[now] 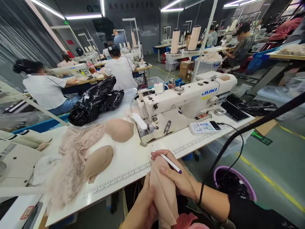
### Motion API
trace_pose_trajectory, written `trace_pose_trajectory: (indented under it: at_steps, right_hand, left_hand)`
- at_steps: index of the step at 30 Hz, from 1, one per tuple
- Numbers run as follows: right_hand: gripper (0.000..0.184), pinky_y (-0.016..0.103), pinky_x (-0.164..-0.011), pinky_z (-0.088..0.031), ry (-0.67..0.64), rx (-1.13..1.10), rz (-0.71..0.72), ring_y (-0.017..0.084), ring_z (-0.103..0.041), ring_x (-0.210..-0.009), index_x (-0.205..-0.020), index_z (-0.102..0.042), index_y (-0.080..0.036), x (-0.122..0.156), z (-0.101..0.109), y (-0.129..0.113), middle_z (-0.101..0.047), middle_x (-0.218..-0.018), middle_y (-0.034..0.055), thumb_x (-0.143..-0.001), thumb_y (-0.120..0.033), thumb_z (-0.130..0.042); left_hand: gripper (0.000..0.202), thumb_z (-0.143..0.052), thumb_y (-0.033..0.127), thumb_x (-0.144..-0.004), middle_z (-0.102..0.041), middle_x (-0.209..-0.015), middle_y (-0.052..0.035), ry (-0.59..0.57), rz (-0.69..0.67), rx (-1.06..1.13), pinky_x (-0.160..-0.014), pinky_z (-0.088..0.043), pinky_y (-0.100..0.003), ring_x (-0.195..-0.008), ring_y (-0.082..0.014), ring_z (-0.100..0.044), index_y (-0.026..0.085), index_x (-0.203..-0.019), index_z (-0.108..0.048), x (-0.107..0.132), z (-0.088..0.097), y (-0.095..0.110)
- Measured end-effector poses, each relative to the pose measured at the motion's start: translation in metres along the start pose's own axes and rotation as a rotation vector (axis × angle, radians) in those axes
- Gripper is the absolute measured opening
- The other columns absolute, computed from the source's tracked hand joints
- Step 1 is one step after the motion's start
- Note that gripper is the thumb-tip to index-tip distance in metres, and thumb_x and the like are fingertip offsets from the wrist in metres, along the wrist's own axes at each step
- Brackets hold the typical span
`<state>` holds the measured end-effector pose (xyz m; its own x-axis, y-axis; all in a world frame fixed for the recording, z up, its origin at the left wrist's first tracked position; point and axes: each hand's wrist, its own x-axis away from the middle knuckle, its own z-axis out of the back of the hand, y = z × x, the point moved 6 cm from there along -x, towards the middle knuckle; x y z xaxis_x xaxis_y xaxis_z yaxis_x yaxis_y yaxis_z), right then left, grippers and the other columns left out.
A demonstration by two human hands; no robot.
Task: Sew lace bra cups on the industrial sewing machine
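Just in front of the table edge, both my hands hold a beige bra cup [163, 195] with a seam running down its length. My left hand [145, 202] grips its left side, fingers partly hidden behind the fabric. Around the upper right side curls my right hand [178, 179], its thumb pressed on the cup. A white pen [170, 163] with a purple end lies held between the fingers of that same hand. On the table rest another rounded beige bra cup [119, 129] and a stack of darker bra cups [99, 161], beside pale lace fabric [69, 168].
A white sewing machine [183, 98] stands behind my hands, thread snips [167, 127] on its bed. A phone [215, 125] lies on a white box [201, 128]. A ruler strip [119, 179] follows the table edge. A black cable [238, 128] crosses the right side, above a purple bin [252, 194].
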<state>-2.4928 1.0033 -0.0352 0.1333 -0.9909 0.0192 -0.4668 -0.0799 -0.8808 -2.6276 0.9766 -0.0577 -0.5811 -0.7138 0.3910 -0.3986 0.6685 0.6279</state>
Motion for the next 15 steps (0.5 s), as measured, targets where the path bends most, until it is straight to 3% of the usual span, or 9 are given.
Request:
trace_pose_trajectory:
  at_steps: [2,4,7,11,15]
  right_hand:
    - [0.048,0.048,-0.121,-0.037,-0.013,-0.029,-0.048,0.029,-0.053,-0.142,-0.129,-0.063,-0.029,0.009,-0.004,0.005,-0.064,-0.144,0.0083,-0.092,-0.054,-0.081]
    - [0.047,0.049,-0.121,-0.038,-0.008,-0.082,-0.101,0.030,-0.054,-0.141,-0.126,-0.064,-0.027,0.016,-0.006,0.009,-0.065,-0.144,0.0094,-0.091,-0.053,-0.082]
    - [0.048,0.049,-0.121,-0.038,0.051,-0.192,-0.154,0.030,-0.056,-0.139,-0.123,-0.065,-0.026,0.021,-0.009,0.015,-0.068,-0.141,0.0100,-0.087,-0.050,-0.085]
    - [0.046,0.048,-0.123,-0.037,0.138,-0.242,-0.169,0.028,-0.060,-0.136,-0.119,-0.065,-0.026,0.025,-0.013,0.018,-0.073,-0.136,0.0083,-0.082,-0.041,-0.089]
    - [0.042,0.048,-0.125,-0.034,0.081,-0.076,-0.120,0.027,-0.058,-0.141,-0.121,-0.066,-0.027,0.027,-0.016,0.015,-0.072,-0.138,0.0085,-0.089,-0.047,-0.085]
  left_hand:
    - [0.079,-0.066,0.072,-0.093,-0.053,-0.164,-0.0112,-0.022,0.086,0.133,-0.128,-0.034,-0.052,-0.157,-0.0385,-0.040,0.029,-0.157,-0.053,0.014,0.003,-0.009]
    - [0.064,-0.063,0.061,-0.100,-0.054,-0.164,-0.0082,-0.017,0.123,0.191,-0.132,-0.029,-0.051,-0.159,-0.0368,-0.036,0.028,-0.155,-0.058,0.024,0.008,-0.010]
    - [0.058,-0.076,0.040,-0.095,-0.058,-0.160,-0.0060,0.049,0.056,0.164,-0.133,-0.027,-0.048,-0.157,-0.0355,-0.041,0.030,-0.151,-0.063,0.030,0.017,-0.005]
    - [0.062,-0.088,0.042,-0.085,-0.066,-0.151,-0.0101,0.065,-0.022,0.087,-0.131,-0.032,-0.049,-0.151,-0.0392,-0.048,0.026,-0.142,-0.072,0.026,0.020,-0.007]
    - [0.060,-0.088,0.044,-0.084,-0.069,-0.147,-0.0099,0.070,0.007,0.106,-0.131,-0.033,-0.051,-0.150,-0.0390,-0.050,0.027,-0.140,-0.072,0.019,0.026,-0.024]
